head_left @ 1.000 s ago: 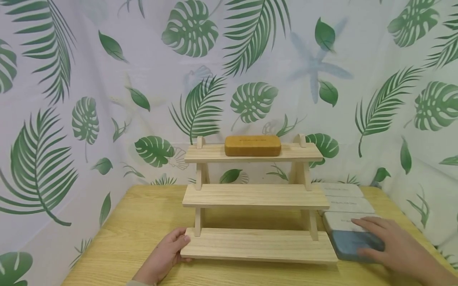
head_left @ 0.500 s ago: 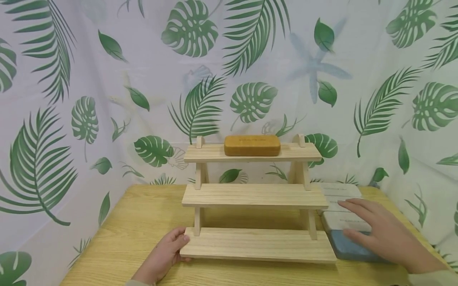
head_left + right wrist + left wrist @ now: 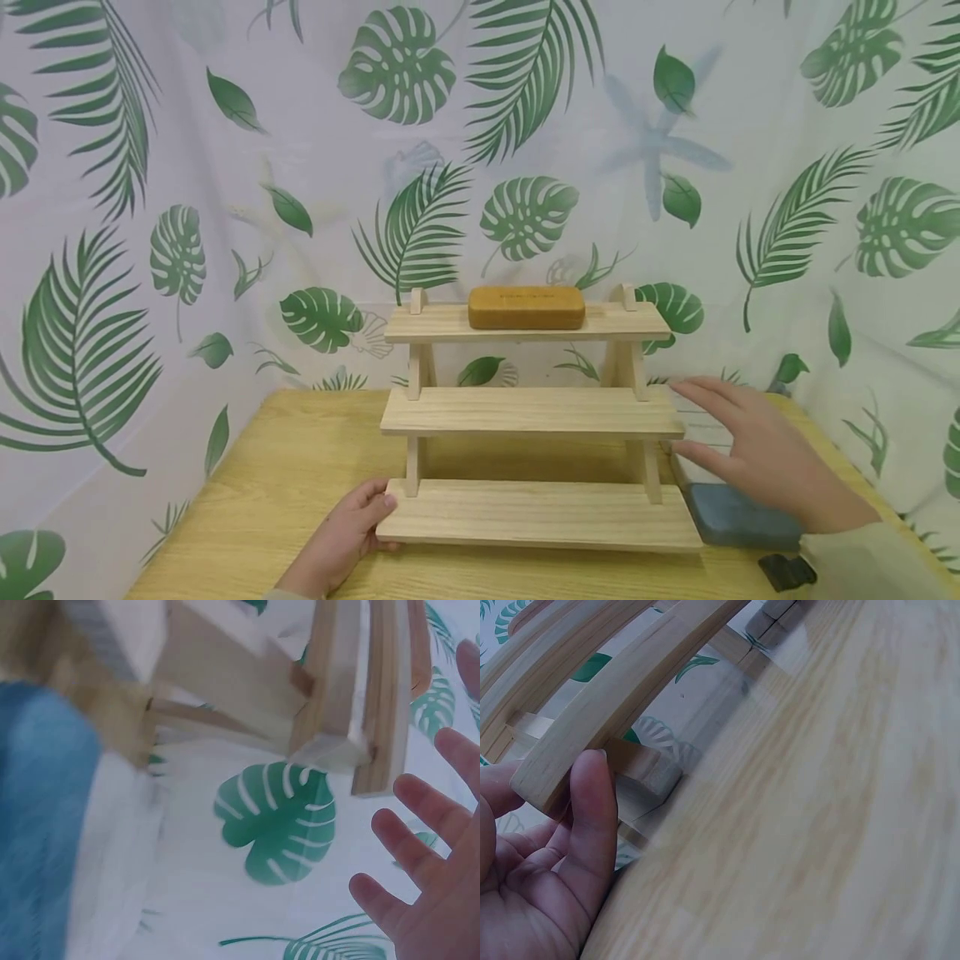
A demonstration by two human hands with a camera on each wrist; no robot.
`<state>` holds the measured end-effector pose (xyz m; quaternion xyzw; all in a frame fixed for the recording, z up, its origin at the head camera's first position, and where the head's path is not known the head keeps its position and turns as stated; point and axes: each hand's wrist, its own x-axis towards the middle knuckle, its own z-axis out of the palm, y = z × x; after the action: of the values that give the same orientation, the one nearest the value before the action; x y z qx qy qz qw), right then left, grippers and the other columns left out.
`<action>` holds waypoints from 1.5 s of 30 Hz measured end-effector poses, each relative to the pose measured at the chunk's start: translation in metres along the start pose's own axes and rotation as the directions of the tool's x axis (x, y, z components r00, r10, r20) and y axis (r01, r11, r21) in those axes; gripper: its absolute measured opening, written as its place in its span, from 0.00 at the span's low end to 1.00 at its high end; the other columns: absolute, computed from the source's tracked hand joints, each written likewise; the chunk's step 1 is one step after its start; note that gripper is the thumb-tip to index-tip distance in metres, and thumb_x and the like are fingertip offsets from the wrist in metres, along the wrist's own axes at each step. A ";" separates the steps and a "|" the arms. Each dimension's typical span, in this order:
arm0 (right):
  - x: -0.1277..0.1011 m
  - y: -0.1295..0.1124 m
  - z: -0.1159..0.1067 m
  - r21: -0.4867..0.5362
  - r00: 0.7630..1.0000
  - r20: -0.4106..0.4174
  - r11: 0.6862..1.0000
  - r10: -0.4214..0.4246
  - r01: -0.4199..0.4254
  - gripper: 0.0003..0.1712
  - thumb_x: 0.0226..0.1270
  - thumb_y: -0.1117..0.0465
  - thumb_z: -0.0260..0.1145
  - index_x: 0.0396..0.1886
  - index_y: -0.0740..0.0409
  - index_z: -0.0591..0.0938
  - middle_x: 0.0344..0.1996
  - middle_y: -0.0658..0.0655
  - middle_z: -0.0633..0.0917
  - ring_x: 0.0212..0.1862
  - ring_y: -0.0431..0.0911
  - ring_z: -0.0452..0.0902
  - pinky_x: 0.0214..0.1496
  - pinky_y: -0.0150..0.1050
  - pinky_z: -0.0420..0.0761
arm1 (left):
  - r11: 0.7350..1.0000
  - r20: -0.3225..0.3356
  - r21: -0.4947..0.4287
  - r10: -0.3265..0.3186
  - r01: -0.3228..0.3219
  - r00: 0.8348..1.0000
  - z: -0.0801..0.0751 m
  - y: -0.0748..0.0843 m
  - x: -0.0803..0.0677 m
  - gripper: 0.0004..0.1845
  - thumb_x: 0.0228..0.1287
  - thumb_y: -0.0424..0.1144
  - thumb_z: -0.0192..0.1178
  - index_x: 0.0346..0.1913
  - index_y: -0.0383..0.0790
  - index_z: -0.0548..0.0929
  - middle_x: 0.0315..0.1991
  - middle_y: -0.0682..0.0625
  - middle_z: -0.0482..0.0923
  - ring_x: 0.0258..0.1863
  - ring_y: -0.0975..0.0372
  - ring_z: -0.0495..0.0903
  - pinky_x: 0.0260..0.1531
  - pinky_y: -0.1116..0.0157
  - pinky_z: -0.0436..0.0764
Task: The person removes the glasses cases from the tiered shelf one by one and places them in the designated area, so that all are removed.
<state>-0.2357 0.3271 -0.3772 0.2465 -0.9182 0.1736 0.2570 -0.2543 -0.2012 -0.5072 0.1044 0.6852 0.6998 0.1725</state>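
Three-tier wooden shelf [image 3: 534, 410] on the table [image 3: 285, 467]; left hand [image 3: 347, 533] grips its bottom board's left end, thumb on top. Right hand [image 3: 757, 454], fingers spread and empty, hovers over pale cases [image 3: 701, 425] beside a blue case [image 3: 738, 518]. The brown case [image 3: 527, 307] on the top tier bears illegible lettering.

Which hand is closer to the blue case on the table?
Right. The right hand hovers open just above and behind the blue case, not touching it. The left hand holds the wooden shelf's bottom-left corner, at the far end.
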 end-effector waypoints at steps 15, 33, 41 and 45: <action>0.063 -0.038 -0.008 0.016 0.999 0.036 1.000 -0.024 0.023 0.44 0.65 0.45 0.73 0.77 0.45 0.67 0.72 0.55 0.68 0.72 0.60 0.61 0.65 0.66 0.65 | 1.000 -0.006 -0.004 -0.009 0.009 1.000 0.001 -0.002 0.000 0.37 0.80 0.49 0.52 0.74 0.23 0.56 0.61 0.35 0.74 0.50 0.51 0.81 0.42 0.59 0.84; 0.130 -0.054 -0.001 0.102 0.986 0.155 0.992 0.059 -0.076 0.49 0.64 0.38 0.71 0.80 0.45 0.62 0.78 0.57 0.59 0.77 0.63 0.48 0.68 0.71 0.58 | 1.000 -0.010 0.000 -0.014 0.014 1.000 0.002 -0.001 0.003 0.36 0.79 0.50 0.53 0.74 0.25 0.57 0.61 0.35 0.74 0.51 0.50 0.81 0.44 0.57 0.84; 0.163 -0.053 0.007 0.116 0.981 0.178 0.988 0.083 -0.104 0.51 0.65 0.34 0.68 0.81 0.43 0.58 0.78 0.58 0.57 0.77 0.61 0.50 0.69 0.70 0.59 | 1.000 -0.013 0.006 -0.010 0.010 1.000 0.001 0.001 0.001 0.37 0.79 0.50 0.53 0.74 0.25 0.57 0.61 0.36 0.74 0.51 0.50 0.81 0.43 0.57 0.84; 0.175 -0.054 0.011 0.076 0.975 0.204 0.992 0.083 -0.101 0.51 0.65 0.34 0.68 0.81 0.44 0.58 0.79 0.58 0.56 0.77 0.61 0.50 0.69 0.70 0.60 | 1.000 -0.008 -0.005 -0.014 0.014 1.000 0.002 0.001 0.000 0.35 0.79 0.49 0.53 0.74 0.25 0.57 0.60 0.37 0.75 0.51 0.50 0.81 0.43 0.58 0.84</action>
<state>-0.3410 0.2145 -0.2782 0.2309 -0.9415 0.1989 0.1439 -0.2540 -0.1990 -0.5065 0.0964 0.6849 0.7007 0.1751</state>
